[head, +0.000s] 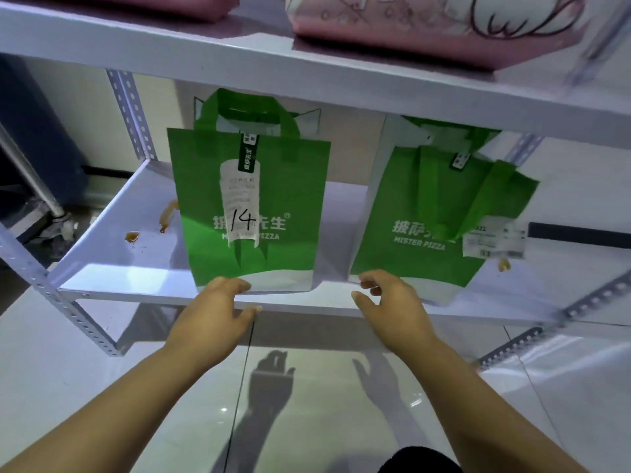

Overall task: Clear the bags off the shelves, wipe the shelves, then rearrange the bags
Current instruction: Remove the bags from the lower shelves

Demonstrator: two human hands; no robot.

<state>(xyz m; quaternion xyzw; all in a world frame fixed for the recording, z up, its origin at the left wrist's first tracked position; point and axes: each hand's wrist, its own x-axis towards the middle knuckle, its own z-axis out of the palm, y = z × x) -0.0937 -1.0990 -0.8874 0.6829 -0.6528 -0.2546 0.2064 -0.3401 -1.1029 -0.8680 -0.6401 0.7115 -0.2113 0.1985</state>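
Both hands reach toward the front edge of the lower shelf (112, 268), neither gripping anything. On the left hand (215, 312) the fingers are loosely spread, with the fingertips touching the bottom front edge of the left green bag (252, 199). Fingers on the right hand (392, 302) are open and slightly curled, just in front of the bottom corner of the right green bag (426, 206); whether they touch it I cannot tell.

Each bag stands upright on the lower shelf, the two side by side with a gap between them. Each reads "MISTER PIZZA" in white. A white receipt (239, 203) with "14" handwritten on it hangs down the front of the left bag. The right bag leans a little, with one handle flopped forward and a printed label (491, 242) at its right side.

Brown stains (133, 236) mark the shelf to the left of the bags. On the upper shelf (239, 59) sit two pink bags (426, 25). Below is a glossy tiled floor (324, 404) with the arms' shadows on it.
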